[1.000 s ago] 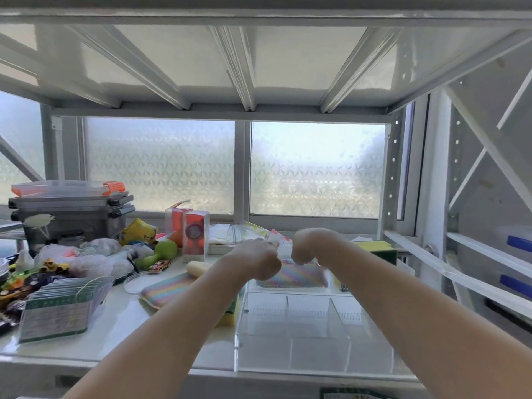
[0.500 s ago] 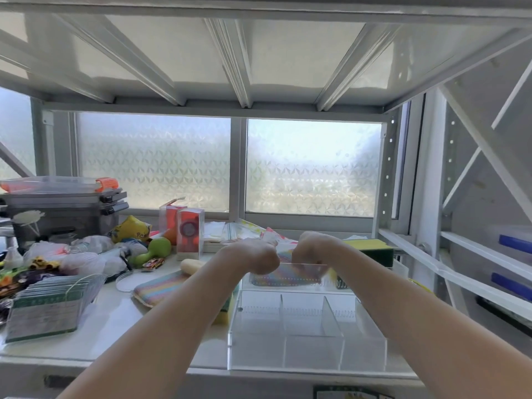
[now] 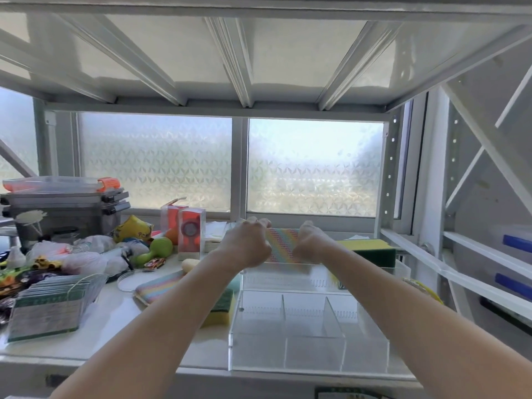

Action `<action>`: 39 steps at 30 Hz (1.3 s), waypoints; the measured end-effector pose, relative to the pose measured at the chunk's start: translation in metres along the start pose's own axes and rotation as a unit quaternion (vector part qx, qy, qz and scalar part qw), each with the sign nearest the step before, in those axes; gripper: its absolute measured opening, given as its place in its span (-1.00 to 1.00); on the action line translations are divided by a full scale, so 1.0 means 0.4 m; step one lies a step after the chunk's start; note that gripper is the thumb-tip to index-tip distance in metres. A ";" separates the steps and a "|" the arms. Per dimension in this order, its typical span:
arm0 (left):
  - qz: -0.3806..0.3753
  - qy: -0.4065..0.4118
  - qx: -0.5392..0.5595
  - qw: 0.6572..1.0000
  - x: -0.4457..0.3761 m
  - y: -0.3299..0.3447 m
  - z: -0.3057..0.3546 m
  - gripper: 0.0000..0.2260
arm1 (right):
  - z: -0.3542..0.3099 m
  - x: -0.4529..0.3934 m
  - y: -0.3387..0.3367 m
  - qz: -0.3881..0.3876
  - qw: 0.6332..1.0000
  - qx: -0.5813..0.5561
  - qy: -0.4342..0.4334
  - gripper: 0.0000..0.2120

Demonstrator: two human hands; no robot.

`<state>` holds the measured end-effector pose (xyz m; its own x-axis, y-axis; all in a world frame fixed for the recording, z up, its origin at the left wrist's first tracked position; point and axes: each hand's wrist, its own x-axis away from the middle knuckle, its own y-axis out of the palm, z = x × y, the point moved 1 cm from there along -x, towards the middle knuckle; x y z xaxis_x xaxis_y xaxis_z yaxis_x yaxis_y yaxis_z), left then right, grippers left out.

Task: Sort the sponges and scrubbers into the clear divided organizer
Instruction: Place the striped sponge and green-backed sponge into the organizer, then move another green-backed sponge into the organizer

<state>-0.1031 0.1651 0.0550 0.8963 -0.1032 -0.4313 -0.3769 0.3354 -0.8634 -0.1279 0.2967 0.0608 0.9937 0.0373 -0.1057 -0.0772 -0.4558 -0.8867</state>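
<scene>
A rainbow-striped sponge (image 3: 281,245) is held upright over the back of the clear divided organizer (image 3: 290,352). My left hand (image 3: 248,246) grips its left end and my right hand (image 3: 311,243) grips its right end. The organizer's front compartments hold nothing. A second rainbow sponge (image 3: 160,288) lies flat on the shelf to the left. A yellow and green sponge (image 3: 220,310) sits under my left forearm beside the organizer. Another yellow and green sponge (image 3: 369,250) rests behind the organizer at the right.
Left of the work area lie a stack of packets (image 3: 49,306), a round clear lid (image 3: 133,279), plastic bags, toys, a green dumbbell (image 3: 155,249) and red boxes (image 3: 189,233). A grey stacked case (image 3: 63,205) stands at the back left. A shelf hangs low overhead.
Both hands have lifted the rainbow sponge from flat behind the organizer to upright above its back edge, and moved apart to its two ends.
</scene>
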 end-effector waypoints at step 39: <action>-0.119 -0.228 -0.089 0.962 0.151 -0.057 -0.451 -0.20 | -0.344 0.099 0.255 -0.216 0.902 0.276 -0.251 -0.28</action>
<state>-0.0826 -0.0178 0.0013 0.9563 0.2778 -0.0915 -0.1460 0.1823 -0.9723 -0.0852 0.1292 0.0280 0.7895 0.5665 0.2360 0.1425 0.2048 -0.9684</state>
